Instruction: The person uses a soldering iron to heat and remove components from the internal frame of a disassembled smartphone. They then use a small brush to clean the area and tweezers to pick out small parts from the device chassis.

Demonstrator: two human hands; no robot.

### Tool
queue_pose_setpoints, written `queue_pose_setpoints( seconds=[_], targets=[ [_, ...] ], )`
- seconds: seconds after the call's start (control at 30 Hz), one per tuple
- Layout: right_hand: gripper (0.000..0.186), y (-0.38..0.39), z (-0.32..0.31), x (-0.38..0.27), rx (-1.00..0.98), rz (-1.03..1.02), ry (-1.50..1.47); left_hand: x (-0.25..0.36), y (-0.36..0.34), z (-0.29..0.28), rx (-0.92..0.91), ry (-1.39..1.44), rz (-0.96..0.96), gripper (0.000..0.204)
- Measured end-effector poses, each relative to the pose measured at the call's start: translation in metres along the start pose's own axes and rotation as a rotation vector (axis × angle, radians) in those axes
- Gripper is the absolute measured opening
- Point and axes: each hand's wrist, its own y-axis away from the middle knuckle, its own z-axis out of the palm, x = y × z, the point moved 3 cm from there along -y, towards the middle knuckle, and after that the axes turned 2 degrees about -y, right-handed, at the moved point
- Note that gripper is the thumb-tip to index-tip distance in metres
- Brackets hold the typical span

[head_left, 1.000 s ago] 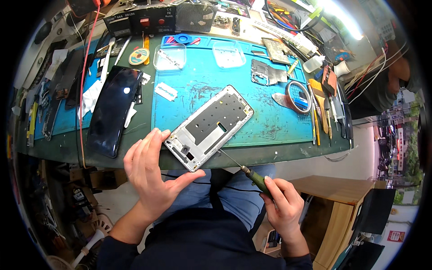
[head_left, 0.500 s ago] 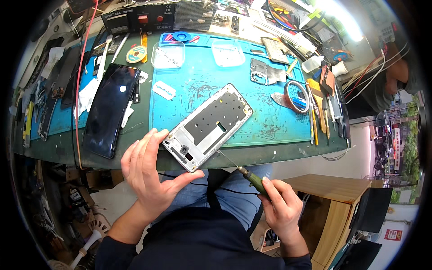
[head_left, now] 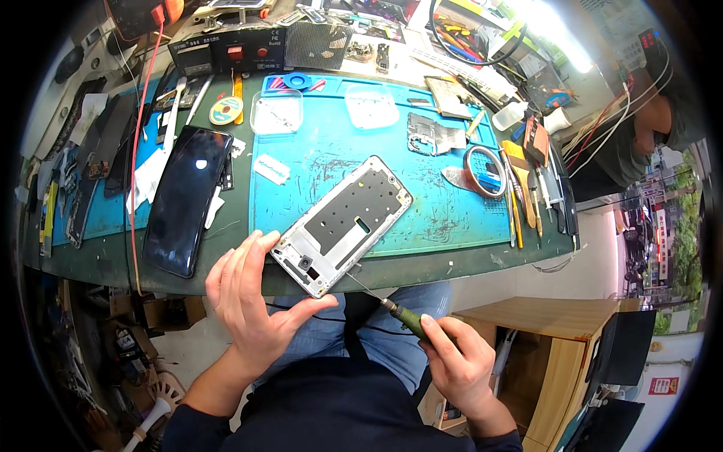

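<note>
My left hand point(head_left: 254, 297) grips a bare phone frame point(head_left: 354, 218) by its near-left end, fingers on one side and thumb at the near corner. The frame is silver-edged with a dark perforated middle, tilted over the mat's front edge. My right hand point(head_left: 461, 358) is closed round the green handle of a thin-shafted hand tool point(head_left: 404, 316). The shaft's tip meets the frame's near long edge, close to the near corner; the tip's exact shape is too small to tell. A small grey bit point(head_left: 358, 267) juts from that edge beside the tip.
A blue work mat point(head_left: 316, 181) covers the bench. A dark phone point(head_left: 188, 203) lies at left. Behind are two clear trays point(head_left: 276, 128) point(head_left: 372, 123), a blade point(head_left: 272, 169) and a metal plate point(head_left: 423, 134). A tape roll point(head_left: 468, 169) and brush point(head_left: 520, 162) lie right. Another person's arm point(head_left: 651, 124) shows far right.
The tool's tip has slid along the frame's edge toward the near corner, and my right hand has shifted slightly left. My left hand keeps its hold. The whole view has tilted a little.
</note>
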Motion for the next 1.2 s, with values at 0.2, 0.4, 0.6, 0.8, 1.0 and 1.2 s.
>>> queue_pose_setpoints(
  seconds=[0.2, 0.4, 0.6, 0.8, 1.0, 1.2],
  targets=[
    [0.053, 0.002, 0.002, -0.003, -0.003, -0.014, 0.006, 0.0, -0.001, 0.001, 0.014, -0.006, 0.009, 0.118],
    [0.053, 0.005, 0.004, -0.004, 0.016, -0.017, 0.018, 0.0, -0.001, 0.0, 0.014, -0.007, 0.016, 0.117],
    [0.053, 0.012, 0.015, -0.005, 0.029, 0.012, -0.057, -0.001, -0.001, 0.001, 0.021, -0.01, 0.017, 0.118],
    [0.053, 0.012, 0.016, -0.005, 0.037, 0.019, -0.043, 0.001, -0.003, 0.001, 0.067, -0.021, 0.0, 0.107],
    [0.053, 0.015, 0.013, -0.009, 0.0, -0.012, -0.02, 0.001, -0.002, 0.002, 0.069, -0.025, -0.001, 0.107],
    [0.054, 0.014, 0.016, -0.011, 0.003, -0.009, -0.037, 0.001, -0.002, 0.002, 0.069, -0.015, -0.008, 0.106]
  ],
)
